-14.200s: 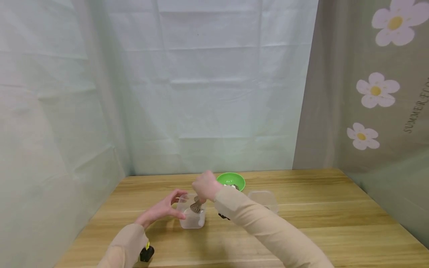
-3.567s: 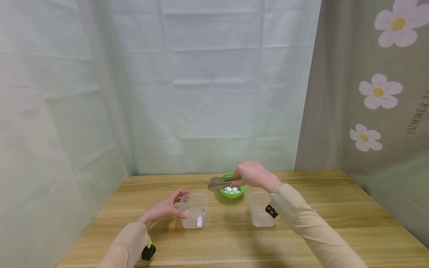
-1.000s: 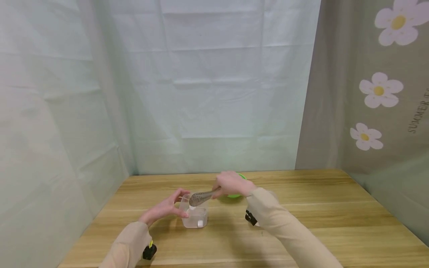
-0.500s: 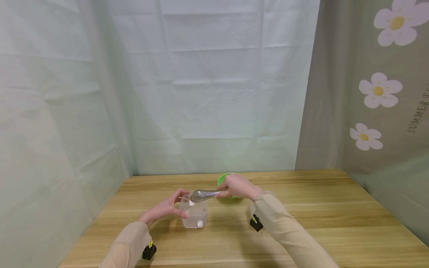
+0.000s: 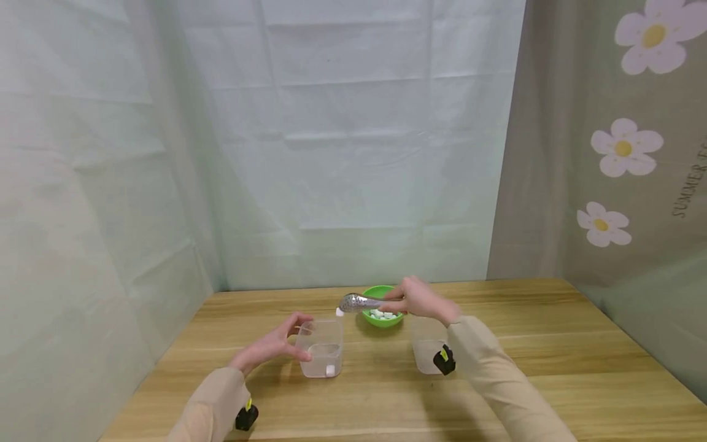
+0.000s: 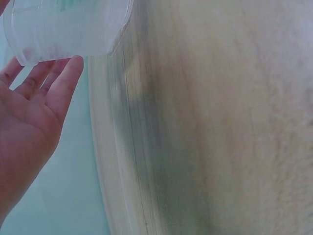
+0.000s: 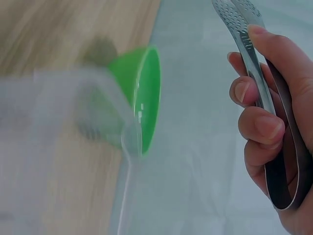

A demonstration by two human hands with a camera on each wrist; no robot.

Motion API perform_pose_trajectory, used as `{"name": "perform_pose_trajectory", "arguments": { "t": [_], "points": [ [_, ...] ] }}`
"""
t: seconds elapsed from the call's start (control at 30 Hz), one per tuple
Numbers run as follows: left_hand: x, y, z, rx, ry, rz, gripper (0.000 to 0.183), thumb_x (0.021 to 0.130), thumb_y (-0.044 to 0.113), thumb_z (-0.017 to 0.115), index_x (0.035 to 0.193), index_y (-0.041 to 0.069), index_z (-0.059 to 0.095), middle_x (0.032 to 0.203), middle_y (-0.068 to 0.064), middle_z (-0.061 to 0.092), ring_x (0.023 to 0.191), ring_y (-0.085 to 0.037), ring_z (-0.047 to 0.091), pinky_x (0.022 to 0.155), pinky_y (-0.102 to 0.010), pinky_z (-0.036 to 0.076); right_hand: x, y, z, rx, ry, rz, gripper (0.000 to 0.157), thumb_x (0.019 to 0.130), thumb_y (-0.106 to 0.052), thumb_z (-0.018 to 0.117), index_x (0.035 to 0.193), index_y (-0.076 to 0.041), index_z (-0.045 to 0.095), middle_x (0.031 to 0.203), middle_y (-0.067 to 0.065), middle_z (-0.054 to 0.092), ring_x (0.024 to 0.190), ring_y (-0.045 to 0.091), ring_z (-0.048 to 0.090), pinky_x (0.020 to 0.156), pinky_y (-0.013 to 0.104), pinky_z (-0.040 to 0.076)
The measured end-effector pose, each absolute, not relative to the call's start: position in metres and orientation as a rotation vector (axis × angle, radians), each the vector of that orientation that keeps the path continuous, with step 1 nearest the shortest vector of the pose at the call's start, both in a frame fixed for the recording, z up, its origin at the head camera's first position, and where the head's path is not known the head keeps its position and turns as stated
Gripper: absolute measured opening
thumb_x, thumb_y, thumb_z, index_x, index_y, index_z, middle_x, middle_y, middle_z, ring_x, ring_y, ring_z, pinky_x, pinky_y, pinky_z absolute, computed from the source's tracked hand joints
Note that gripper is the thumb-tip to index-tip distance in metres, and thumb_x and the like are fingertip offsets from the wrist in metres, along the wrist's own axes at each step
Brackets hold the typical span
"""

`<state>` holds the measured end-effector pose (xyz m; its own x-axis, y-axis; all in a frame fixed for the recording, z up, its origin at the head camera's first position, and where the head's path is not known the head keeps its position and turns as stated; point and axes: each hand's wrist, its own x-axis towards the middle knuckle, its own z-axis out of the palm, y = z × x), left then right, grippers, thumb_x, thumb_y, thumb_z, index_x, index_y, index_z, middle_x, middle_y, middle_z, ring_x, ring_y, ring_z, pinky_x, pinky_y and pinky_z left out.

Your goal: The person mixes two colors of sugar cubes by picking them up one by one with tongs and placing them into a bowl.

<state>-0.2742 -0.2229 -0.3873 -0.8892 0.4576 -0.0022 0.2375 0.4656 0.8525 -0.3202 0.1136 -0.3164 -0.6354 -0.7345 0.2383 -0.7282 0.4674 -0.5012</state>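
Perforated metal tongs [image 5: 358, 302] are gripped in my right hand [image 5: 422, 299], above the table between the left container and the bowl. A small white cube [image 5: 339, 312] shows at their tips. My left hand [image 5: 276, 345] holds the left side of a clear plastic container [image 5: 322, 350], thumb in front and fingers behind. Another white cube [image 5: 330, 370] lies inside that container, near its front right corner. Just behind the tongs stands a green bowl [image 5: 377, 291] with several white cubes [image 5: 382, 315]. In the right wrist view, my fingers wrap the tongs' arms [image 7: 261, 83].
A second clear plastic container [image 5: 425, 353] stands to the right, partly hidden by my right wrist and its black wrist camera [image 5: 444, 360]. The wooden table [image 5: 525, 356] ends at the back against a pale hanging cloth [image 5: 353, 184].
The tongs have risen from over the left container and moved right, with the white cube at their tips. More of the bowl and right container shows. My left hand stays on its container.
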Motion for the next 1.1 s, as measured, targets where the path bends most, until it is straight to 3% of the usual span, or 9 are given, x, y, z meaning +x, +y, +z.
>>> {"name": "perform_pose_trajectory", "arguments": {
  "t": [0.17, 0.3, 0.47, 0.67, 0.8, 0.9, 1.1],
  "points": [
    [-0.273, -0.224, -0.387, 0.61, 2.486, 1.379, 0.075, 0.073, 0.019, 0.074, 0.132, 0.003, 0.031, 0.129, -0.015, 0.037, 0.119, -0.036, 0.03, 0.092, -0.055, 0.027, -0.326, 0.134, -0.311, -1.239, 2.776, -0.863, 0.026, 0.085, -0.028, 0.064, 0.098, -0.007, 0.071, 0.047, -0.004, 0.05, 0.039, 0.005, 0.035, 0.039, 0.02, 0.028],
    [-0.273, -0.225, -0.387, 0.64, 2.477, 1.385, 0.075, 0.073, 0.019, 0.074, 0.132, 0.002, 0.031, 0.13, -0.017, 0.035, 0.12, -0.038, 0.029, 0.092, -0.056, 0.027, -0.329, 0.145, -0.309, -1.162, 2.846, -0.791, 0.028, 0.085, -0.031, 0.064, 0.098, -0.007, 0.071, 0.052, -0.006, 0.053, 0.041, 0.006, 0.039, 0.04, 0.022, 0.032],
    [-0.274, -0.225, -0.388, 0.624, 2.466, 1.387, 0.075, 0.073, 0.019, 0.074, 0.132, 0.003, 0.031, 0.13, -0.017, 0.036, 0.119, -0.036, 0.03, 0.091, -0.056, 0.028, -0.331, 0.151, -0.309, -1.195, 2.94, -0.652, 0.019, 0.084, -0.031, 0.064, 0.087, -0.015, 0.073, 0.064, -0.014, 0.059, 0.044, 0.005, 0.046, 0.043, 0.022, 0.038],
    [-0.274, -0.225, -0.387, 0.618, 2.458, 1.396, 0.074, 0.073, 0.018, 0.074, 0.132, 0.003, 0.031, 0.129, -0.017, 0.037, 0.118, -0.037, 0.031, 0.09, -0.055, 0.03, -0.332, 0.152, -0.307, -1.213, 3.018, -0.529, 0.023, 0.082, -0.03, 0.066, 0.064, -0.018, 0.067, 0.053, -0.012, 0.05, 0.043, 0.002, 0.038, 0.041, 0.02, 0.029],
    [-0.274, -0.224, -0.387, 0.644, 2.453, 1.398, 0.074, 0.074, 0.017, 0.074, 0.132, 0.001, 0.03, 0.129, -0.018, 0.036, 0.119, -0.038, 0.03, 0.09, -0.056, 0.029, -0.332, 0.151, -0.307, -1.156, 3.041, -0.477, 0.02, 0.081, -0.031, 0.067, 0.069, -0.015, 0.07, 0.059, -0.009, 0.057, 0.044, 0.002, 0.036, 0.041, 0.02, 0.029],
    [-0.274, -0.223, -0.387, 0.647, 2.461, 1.396, 0.076, 0.073, 0.017, 0.074, 0.132, 0.001, 0.029, 0.13, -0.018, 0.036, 0.119, -0.038, 0.03, 0.09, -0.056, 0.029, -0.332, 0.15, -0.307, -1.076, 3.067, -0.431, 0.022, 0.079, -0.035, 0.068, 0.084, -0.014, 0.073, 0.077, -0.002, 0.066, 0.045, 0.003, 0.038, 0.041, 0.02, 0.03],
    [-0.275, -0.222, -0.387, 0.606, 2.481, 1.385, 0.077, 0.072, 0.019, 0.075, 0.132, 0.002, 0.03, 0.13, -0.017, 0.036, 0.119, -0.037, 0.031, 0.09, -0.056, 0.029, -0.331, 0.148, -0.304, -1.01, 3.084, -0.396, 0.03, 0.077, -0.039, 0.068, 0.094, -0.013, 0.072, 0.094, 0.004, 0.066, 0.046, 0.005, 0.039, 0.04, 0.02, 0.03]
  ]
}}
